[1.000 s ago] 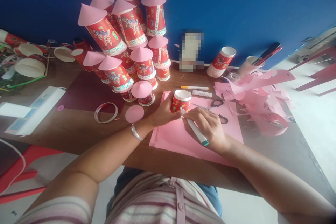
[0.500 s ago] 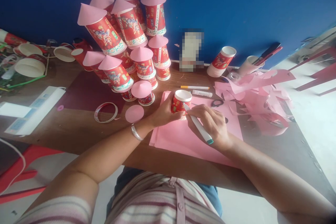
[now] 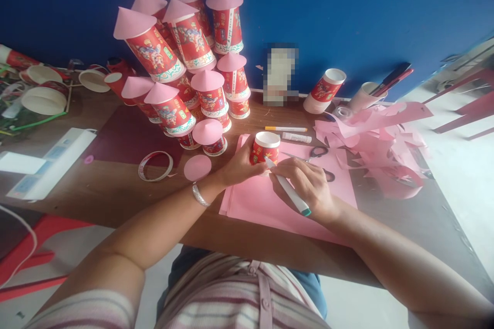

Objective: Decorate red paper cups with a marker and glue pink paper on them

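right hand [image 3: 309, 185] grips white green-capped marker [image 3: 288, 191], tip at cup base, tracing by the look of it | left hand [image 3: 241, 164] clamps inverted red paper cup [image 3: 264, 148] steady on pink paper sheet [image 3: 266, 205], frame centre | pink-coned cup stack [image 3: 185, 61] upper left on worktop [image 3: 116, 185]

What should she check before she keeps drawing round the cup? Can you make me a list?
1. Cup stands upside down on the pink paper: ok.
2. Left hand steadies the cup's side: ok.
3. Right hand grips the pen, tip at the cup's base: ok.
4. Paper lies flat under the cup: ok.
5. Scissors lie close behind the right hand, partly hidden; whether they leave room for the pen: cannot tell.
6. Whether the line drawn so far is complete: cannot tell, the hands hide it.
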Demonstrator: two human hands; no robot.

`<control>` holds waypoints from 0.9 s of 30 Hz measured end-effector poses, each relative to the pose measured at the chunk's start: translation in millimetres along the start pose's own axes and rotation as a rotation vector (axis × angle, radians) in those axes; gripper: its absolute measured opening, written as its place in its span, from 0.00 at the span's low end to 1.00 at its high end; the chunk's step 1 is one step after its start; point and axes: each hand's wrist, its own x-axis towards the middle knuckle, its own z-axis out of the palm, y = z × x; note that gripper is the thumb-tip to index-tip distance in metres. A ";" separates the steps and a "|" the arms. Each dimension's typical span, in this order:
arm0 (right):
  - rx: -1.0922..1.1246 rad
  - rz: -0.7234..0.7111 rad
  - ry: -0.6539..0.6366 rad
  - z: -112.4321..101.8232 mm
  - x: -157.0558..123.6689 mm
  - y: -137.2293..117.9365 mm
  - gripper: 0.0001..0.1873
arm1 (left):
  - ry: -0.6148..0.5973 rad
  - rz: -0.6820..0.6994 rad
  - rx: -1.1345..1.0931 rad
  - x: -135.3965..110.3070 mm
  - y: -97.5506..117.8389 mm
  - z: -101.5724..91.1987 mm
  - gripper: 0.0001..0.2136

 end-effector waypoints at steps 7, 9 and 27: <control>-0.022 -0.009 0.038 -0.9 1.2 0.5 0.13 | 0.031 -0.044 -0.142 0.8 -14.0 -7.9 0.29; -0.015 -0.013 0.035 -1.5 2.0 1.2 0.12 | 0.041 -0.038 -0.190 1.9 -17.0 -8.6 0.30; -0.008 -0.005 0.095 -4.8 3.2 8.5 0.13 | -0.069 -0.099 -0.508 3.8 -0.1 -5.5 0.21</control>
